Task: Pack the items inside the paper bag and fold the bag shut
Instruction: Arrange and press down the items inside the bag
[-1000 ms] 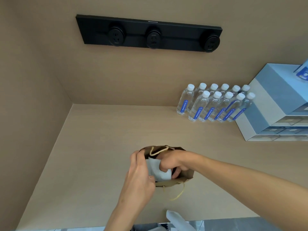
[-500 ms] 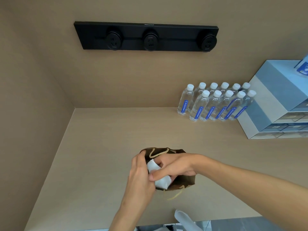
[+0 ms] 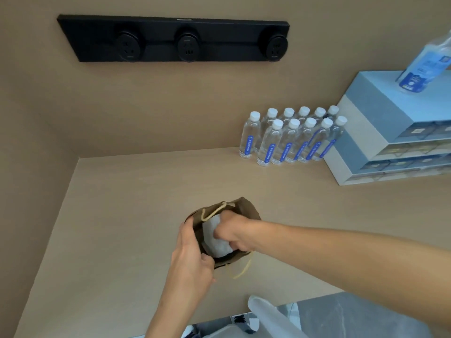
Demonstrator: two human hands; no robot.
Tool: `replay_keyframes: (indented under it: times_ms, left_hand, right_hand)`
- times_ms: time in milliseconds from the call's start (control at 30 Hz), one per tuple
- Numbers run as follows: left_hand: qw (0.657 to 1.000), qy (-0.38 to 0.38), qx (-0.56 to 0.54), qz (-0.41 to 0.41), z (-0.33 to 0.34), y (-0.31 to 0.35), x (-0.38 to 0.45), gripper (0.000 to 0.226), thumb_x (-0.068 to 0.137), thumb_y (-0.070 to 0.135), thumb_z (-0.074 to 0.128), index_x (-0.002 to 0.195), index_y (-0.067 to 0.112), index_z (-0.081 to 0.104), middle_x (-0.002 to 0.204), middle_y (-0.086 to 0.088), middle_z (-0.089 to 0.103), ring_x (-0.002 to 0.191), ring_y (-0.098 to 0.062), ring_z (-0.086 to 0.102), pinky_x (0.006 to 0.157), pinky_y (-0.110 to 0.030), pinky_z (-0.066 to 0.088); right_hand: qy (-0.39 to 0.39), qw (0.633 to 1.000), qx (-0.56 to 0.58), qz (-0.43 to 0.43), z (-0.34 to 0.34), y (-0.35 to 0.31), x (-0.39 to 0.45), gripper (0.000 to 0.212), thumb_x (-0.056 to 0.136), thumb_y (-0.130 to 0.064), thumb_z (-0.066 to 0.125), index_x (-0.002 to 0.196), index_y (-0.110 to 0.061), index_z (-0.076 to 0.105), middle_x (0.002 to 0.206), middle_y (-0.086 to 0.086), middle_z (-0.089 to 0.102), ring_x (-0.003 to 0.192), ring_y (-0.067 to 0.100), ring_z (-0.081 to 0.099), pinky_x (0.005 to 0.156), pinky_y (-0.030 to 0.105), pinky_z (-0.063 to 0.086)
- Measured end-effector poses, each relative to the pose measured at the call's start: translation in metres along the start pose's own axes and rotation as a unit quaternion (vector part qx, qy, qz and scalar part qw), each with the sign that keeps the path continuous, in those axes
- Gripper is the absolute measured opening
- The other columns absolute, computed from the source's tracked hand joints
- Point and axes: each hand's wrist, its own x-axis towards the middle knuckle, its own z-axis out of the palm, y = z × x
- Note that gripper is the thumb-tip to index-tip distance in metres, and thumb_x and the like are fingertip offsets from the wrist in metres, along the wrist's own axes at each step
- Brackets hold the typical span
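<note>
Your paper bag (image 3: 246, 211) stands open on the tan surface (image 3: 122, 215), near its front edge and well apart from everything at the back. Your left hand (image 3: 192, 259) is clamped on the bag's near left rim, thumb inside and fingers outside, holding the mouth open. Your right hand (image 3: 231, 232) reaches in from the right, curled around a white soft bundle (image 3: 217, 242) that sits partly inside the mouth. One cord handle (image 3: 213, 212) lies across the far rim; the other (image 3: 240, 270) hangs down the near side. At the back right, a cluster of water bottles (image 3: 290, 140) stands against the wall just beside stacked blue-and-white boxes (image 3: 380, 132). A black socket strip (image 3: 175, 41) is on the wall.
</note>
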Motion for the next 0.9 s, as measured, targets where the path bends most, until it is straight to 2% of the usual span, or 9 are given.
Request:
replay_keyframes:
  times_ms: [133,200,267,400,533,667,767,833,900]
  left_hand:
    - [1.0,0.001,0.018,0.0,0.002,-0.002,-0.003,0.084,0.079,-0.007,0.043,0.141,0.044,0.021,0.114,-0.004,0.047,0.077,-0.032,0.068,0.036,-0.004,0.042]
    - [1.0,0.0,0.024,-0.005,0.001,-0.002,-0.005,0.083,0.08,-0.007,0.043,0.141,0.044,0.021,0.116,-0.004,0.047,0.078,-0.033,0.068,0.037,-0.003,0.042]
    - [1.0,-0.006,0.027,-0.006,0.0,-0.002,-0.007,0.083,0.081,-0.007,0.044,0.141,0.045,0.021,0.121,-0.006,0.049,0.079,-0.033,0.068,0.038,-0.002,0.042]
    - [0.999,-0.007,0.031,-0.016,-0.003,-0.002,-0.007,0.08,0.083,-0.006,0.044,0.146,0.038,0.021,0.128,-0.011,0.051,0.082,-0.034,0.068,0.039,-0.001,0.042]
    - [1.0,-0.004,0.025,-0.015,-0.01,0.001,-0.005,0.078,0.082,-0.008,0.044,0.144,0.035,0.029,0.119,-0.013,0.06,0.065,-0.027,0.072,0.041,-0.003,0.044]
    - [0.999,-0.012,0.026,-0.021,-0.014,0.008,-0.006,0.078,0.081,-0.009,0.043,0.143,0.038,0.029,0.114,-0.013,0.06,0.046,-0.022,0.071,0.043,-0.007,0.045]
    - [0.999,-0.014,0.026,-0.032,-0.015,0.01,-0.005,0.078,0.084,-0.006,0.042,0.145,0.038,0.024,0.119,-0.011,0.058,0.044,-0.017,0.071,0.046,-0.013,0.042]
    - [0.999,-0.013,0.03,-0.043,-0.016,0.011,-0.005,0.078,0.086,-0.005,0.042,0.146,0.039,0.019,0.117,-0.013,0.06,0.045,-0.014,0.071,0.043,-0.012,0.04]
    - [0.998,-0.012,0.033,-0.048,-0.015,0.011,-0.005,0.078,0.086,-0.005,0.042,0.146,0.037,0.018,0.114,-0.015,0.061,0.045,-0.013,0.071,0.042,-0.012,0.041]
  right_hand:
    - [-0.033,0.999,0.014,0.032,0.011,-0.002,0.018,0.036,0.095,-0.006,0.046,0.131,-0.006,0.045,0.134,0.015,0.053,0.123,0.032,0.051,0.093,0.035,0.046]
    - [-0.068,0.996,-0.014,0.053,0.019,-0.004,0.026,0.034,0.095,-0.007,0.047,0.129,-0.004,0.048,0.134,0.016,0.055,0.124,0.031,0.052,0.099,0.034,0.045]
    - [-0.096,0.993,-0.026,0.065,0.026,-0.007,0.033,0.036,0.095,-0.008,0.047,0.13,-0.003,0.048,0.136,0.018,0.054,0.125,0.032,0.051,0.105,0.038,0.044]
    - [-0.129,0.988,-0.041,0.073,0.037,-0.012,0.04,0.038,0.093,0.001,0.048,0.131,0.001,0.05,0.136,0.021,0.053,0.125,0.034,0.051,0.103,0.04,0.046]
    - [-0.139,0.982,-0.099,0.079,0.037,-0.012,0.044,0.039,0.086,0.009,0.045,0.124,0.005,0.053,0.129,0.022,0.055,0.122,0.037,0.053,0.099,0.041,0.048]
    - [-0.13,0.977,-0.168,0.035,0.041,-0.012,0.041,0.037,0.086,0.009,0.042,0.119,0.005,0.058,0.123,0.023,0.061,0.109,0.036,0.061,0.093,0.042,0.053]
    - [-0.122,0.959,-0.254,-0.01,0.04,-0.016,0.039,0.024,0.09,-0.002,0.049,0.11,0.002,0.061,0.108,0.021,0.066,0.086,0.03,0.063,0.072,0.038,0.056]
    - [-0.089,0.933,-0.345,-0.053,0.035,-0.018,0.036,0.02,0.091,-0.007,0.052,0.109,-0.001,0.06,0.104,0.018,0.065,0.077,0.029,0.063,0.056,0.034,0.053]
    - [-0.029,0.883,-0.452,-0.127,0.029,-0.017,0.038,0.023,0.09,-0.009,0.056,0.112,-0.004,0.062,0.112,0.015,0.065,0.085,0.03,0.065,0.062,0.035,0.052]
